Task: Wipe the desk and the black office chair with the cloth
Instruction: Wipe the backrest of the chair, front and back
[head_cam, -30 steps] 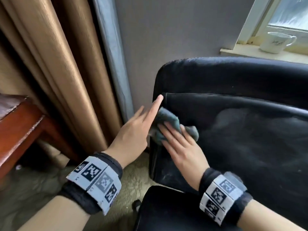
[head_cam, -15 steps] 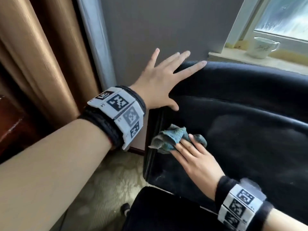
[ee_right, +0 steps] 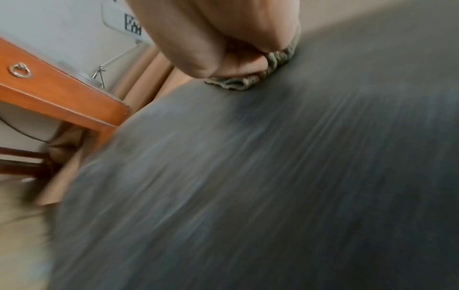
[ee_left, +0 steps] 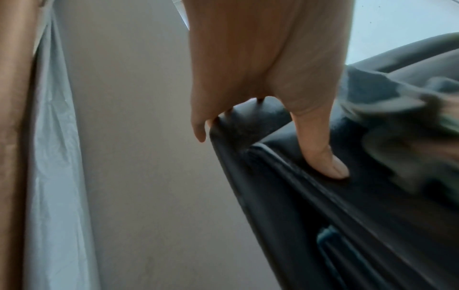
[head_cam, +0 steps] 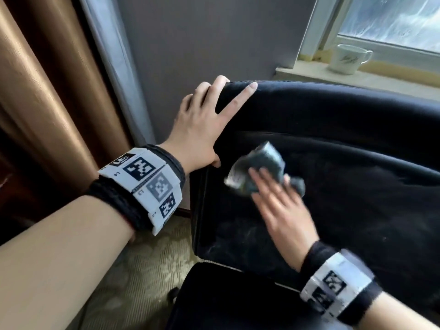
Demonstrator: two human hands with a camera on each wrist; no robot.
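Observation:
The black office chair (head_cam: 357, 186) fills the right side of the head view, its backrest facing me. My left hand (head_cam: 204, 125) grips the backrest's top left corner, fingers curled over the top edge and thumb on the front face. The left wrist view shows that hand (ee_left: 268, 68) on the chair (ee_left: 298, 206). My right hand (head_cam: 281, 206), blurred by motion, presses a crumpled grey-green cloth (head_cam: 264, 163) flat against the backrest with straight fingers. The right wrist view has the cloth (ee_right: 250, 81) under the fingers and the brown wooden desk (ee_right: 57, 94) at left.
A white mug (head_cam: 347, 59) stands on the window sill behind the chair. Brown curtains (head_cam: 47, 91) hang at left, close to the chair's corner, with a grey wall behind. Patterned carpet (head_cam: 142, 270) lies below, beside the chair's seat (head_cam: 226, 301).
My left hand came down from hovering spread over the chair top and now grips the corner. The right hand slid the cloth up and to the right on the backrest.

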